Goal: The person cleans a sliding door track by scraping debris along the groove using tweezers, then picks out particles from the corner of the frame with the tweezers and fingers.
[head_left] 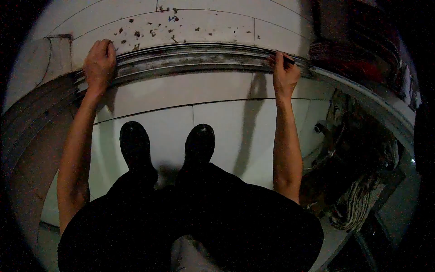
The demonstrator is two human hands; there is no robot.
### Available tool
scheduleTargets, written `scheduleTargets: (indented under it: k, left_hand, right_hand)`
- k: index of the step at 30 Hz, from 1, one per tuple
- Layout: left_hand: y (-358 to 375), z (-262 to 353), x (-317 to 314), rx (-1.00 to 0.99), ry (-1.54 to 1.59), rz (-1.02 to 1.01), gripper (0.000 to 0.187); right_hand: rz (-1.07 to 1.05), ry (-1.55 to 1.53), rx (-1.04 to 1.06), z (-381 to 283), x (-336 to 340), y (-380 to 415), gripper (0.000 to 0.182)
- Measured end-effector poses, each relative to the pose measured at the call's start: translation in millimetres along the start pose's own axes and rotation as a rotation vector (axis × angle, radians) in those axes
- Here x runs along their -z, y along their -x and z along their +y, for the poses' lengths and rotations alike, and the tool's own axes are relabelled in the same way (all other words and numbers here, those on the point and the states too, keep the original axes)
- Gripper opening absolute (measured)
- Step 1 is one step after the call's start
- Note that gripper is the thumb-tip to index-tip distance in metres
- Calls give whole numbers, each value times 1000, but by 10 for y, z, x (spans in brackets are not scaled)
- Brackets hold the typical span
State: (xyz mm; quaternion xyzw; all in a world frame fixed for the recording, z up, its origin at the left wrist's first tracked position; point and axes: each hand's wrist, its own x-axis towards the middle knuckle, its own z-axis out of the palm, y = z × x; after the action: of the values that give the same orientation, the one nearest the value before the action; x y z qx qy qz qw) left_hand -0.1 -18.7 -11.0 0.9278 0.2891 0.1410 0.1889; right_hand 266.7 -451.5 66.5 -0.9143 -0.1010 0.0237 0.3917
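Note:
A metal sliding-door track (190, 59) with several parallel grooves crosses the tiled floor in front of me, grey dirt lying along its channels. Near its left end is my left hand (99, 65), closed with the fingers curled; whatever it may pinch is too small to make out. At the right part of the track, my right hand (286, 77) is closed around a dark, slim, stick-like tool (288, 60). Its fingertips are over the grooves, and the tool's working end is hidden. Dark crumbs of dirt (137, 34) are scattered on the tiles just beyond the track.
My black shoes (135, 143) stand on pale floor tiles (172, 93) on the near side of the track. To the right lie a grey string mop head (355, 206) and dark, cluttered items. Dark reddish fabric (349, 59) is beyond the track at upper right.

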Motion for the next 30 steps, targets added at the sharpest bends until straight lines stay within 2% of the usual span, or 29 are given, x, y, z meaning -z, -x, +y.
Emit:
scheduleTargets:
  k: [5,9,12,15,18,21,24,25,28,30]
  left_hand:
    - [-12,-53,-22,3,15,-46,17]
    - [-8,-15,-15,-7,17,-9,17]
    - [-10,-14,-15,-10,4,-15,17]
    - [-8,-6,-16,-4,-1,-22,18]
    - [-10,16,0,14,0,-34,18]
    - [-8,-29,-42,9,7,-23,18]
    - [-19,-39,-58,-1,-8,-25,17]
    - [-21,-60,-68,-1,-13,-30,17]
    - [-13,-39,-66,-7,-4,-10,17]
    - [1,-48,-60,-2,-2,-10,18]
  right_hand:
    - [11,-13,-13,107,-82,-50,38]
    - [-28,30,-33,-111,-134,-23,35]
    - [-71,200,84,-227,-195,-7,34]
    - [-51,222,149,-360,-309,75,33]
    - [-90,162,128,-387,-362,113,33]
    - [-110,-228,-117,-452,-274,45,32]
    - [-63,-569,-130,-546,-109,-38,30]
    - [-71,-542,-172,-513,-77,-68,29]
    - [-43,-104,-36,-342,-74,-91,31]
    - [-49,-183,-61,-366,-100,1,31]
